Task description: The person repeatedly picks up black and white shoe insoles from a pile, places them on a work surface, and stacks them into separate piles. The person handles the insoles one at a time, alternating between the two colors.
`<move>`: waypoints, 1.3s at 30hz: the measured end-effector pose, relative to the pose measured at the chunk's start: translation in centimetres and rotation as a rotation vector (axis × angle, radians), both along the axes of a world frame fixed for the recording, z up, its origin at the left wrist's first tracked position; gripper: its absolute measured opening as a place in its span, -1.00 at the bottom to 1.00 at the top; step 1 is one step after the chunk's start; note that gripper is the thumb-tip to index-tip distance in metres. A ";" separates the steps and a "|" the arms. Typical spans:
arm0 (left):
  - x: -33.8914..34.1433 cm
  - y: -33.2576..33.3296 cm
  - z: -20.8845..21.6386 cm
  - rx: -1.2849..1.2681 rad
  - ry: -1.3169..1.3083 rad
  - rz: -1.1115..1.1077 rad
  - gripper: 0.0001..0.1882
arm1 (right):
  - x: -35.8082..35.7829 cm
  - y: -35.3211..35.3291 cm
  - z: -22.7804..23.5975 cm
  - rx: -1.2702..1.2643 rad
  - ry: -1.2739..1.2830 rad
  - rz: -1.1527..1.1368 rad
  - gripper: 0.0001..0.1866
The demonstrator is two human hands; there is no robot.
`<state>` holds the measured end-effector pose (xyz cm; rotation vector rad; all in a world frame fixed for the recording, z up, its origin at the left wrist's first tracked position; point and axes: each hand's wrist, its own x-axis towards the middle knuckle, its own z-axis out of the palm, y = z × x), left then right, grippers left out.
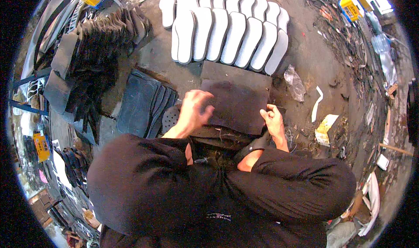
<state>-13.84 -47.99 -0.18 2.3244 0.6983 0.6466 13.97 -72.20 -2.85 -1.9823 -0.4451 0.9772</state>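
Observation:
A dark, flat sheet (238, 106), like rubber or foam, lies in front of me, over a slightly lighter board or sheet (231, 70) that shows at its far side. At the sheet's right edge, my right hand (275, 123) is closed, with the thumb and curled fingers pinching near the border. My left hand (193, 112) is over the left edge, its fingers bent and smeared by motion, so their grip cannot be made out. Beside my left wrist is a grey piece dotted with holes (170, 118).
White sole-shaped pieces (233, 36) stand in two rows beyond the sheet. To the left are a stack of dark sheets with sole outlines (139, 100) and a tall pile of dark cut pieces (102, 43). Crumpled clear plastic (294, 83) and a yellowish scrap (326, 129) lie right.

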 end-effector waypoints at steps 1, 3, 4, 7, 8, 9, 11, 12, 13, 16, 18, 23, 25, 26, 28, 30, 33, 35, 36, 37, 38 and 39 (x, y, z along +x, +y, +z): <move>-0.8 0.1 -0.5 -0.101 0.069 0.171 -0.51 | -0.2 -0.4 -0.1 0.012 -0.030 0.003 -0.53; -2.0 -0.2 -1.3 -0.335 0.160 0.338 -0.44 | -0.8 -0.3 0.1 0.017 -0.071 -0.014 -0.52; -2.5 -0.6 -1.6 -0.471 0.176 0.335 -0.42 | -1.2 -0.1 0.2 -0.004 -0.137 0.004 -0.53; -3.6 -1.6 -2.0 -0.505 0.204 0.311 -0.39 | -2.7 0.6 1.1 -0.052 -0.341 0.064 -0.54; -3.8 -1.9 -2.1 -0.452 0.195 0.284 -0.39 | -3.0 0.6 1.4 -0.062 -0.343 0.069 -0.55; -4.0 -2.0 -2.1 -0.438 0.208 0.271 -0.39 | -3.2 0.7 1.6 -0.061 -0.344 0.078 -0.55; -4.4 -2.0 -2.0 -0.399 0.212 0.247 -0.40 | -3.3 0.8 1.8 -0.048 -0.362 0.087 -0.53; -4.5 -1.7 -2.0 -0.417 0.170 0.210 -0.42 | -3.2 0.7 1.9 -0.045 -0.412 0.101 -0.55; -4.5 -1.3 -1.9 -0.431 0.144 0.196 -0.45 | -3.0 0.7 1.9 -0.041 -0.436 0.104 -0.57; -4.2 1.4 -1.8 -0.474 0.232 0.219 -0.50 | -1.8 0.7 2.1 -0.042 -0.402 0.055 -0.62; -3.2 5.0 -2.1 -0.518 0.210 0.309 -0.49 | -1.0 0.8 2.2 -0.077 -0.399 0.017 -0.64; 1.9 18.8 -4.1 -0.278 0.013 0.609 -0.41 | -0.7 1.2 2.3 -0.060 -0.410 0.012 -0.69; 3.8 24.5 -5.2 -0.411 -0.014 0.779 -0.34 | -1.2 1.0 2.5 -0.091 -0.429 0.043 -0.71; 4.7 27.1 -5.7 -0.422 -0.012 0.849 -0.28 | -1.5 0.7 2.5 -0.046 -0.444 0.056 -0.73; 6.1 31.0 -6.7 -0.204 0.081 0.779 -0.22 | -2.4 -0.1 2.5 -0.038 -0.488 0.060 -0.77; 7.2 34.2 -7.5 -0.178 0.119 0.710 -0.29 | -3.4 -1.1 2.1 -0.058 -0.537 -0.011 -0.81; 9.7 38.2 -8.1 -0.343 0.261 0.765 -0.31 | -5.2 -2.6 1.4 -0.094 -0.611 -0.101 -0.84; 10.7 39.5 -8.6 -0.385 0.304 0.855 -0.18 | -5.7 -2.9 1.0 -0.112 -0.676 -0.118 -0.85; 10.9 40.0 -8.8 -0.408 0.289 0.914 -0.05 | -5.7 -2.9 0.9 -0.096 -0.692 -0.108 -0.85; 10.9 40.6 -8.9 -0.452 0.243 1.005 -0.06 | -5.7 -2.8 0.8 -0.101 -0.683 -0.101 -0.85; 11.1 41.0 -9.0 -0.549 0.220 1.048 -0.07 | -5.6 -2.6 0.7 -0.091 -0.677 -0.094 -0.85; 10.3 41.6 -8.8 -0.694 0.103 0.969 -0.16 | -5.5 -2.5 0.8 -0.114 -0.686 -0.076 -0.85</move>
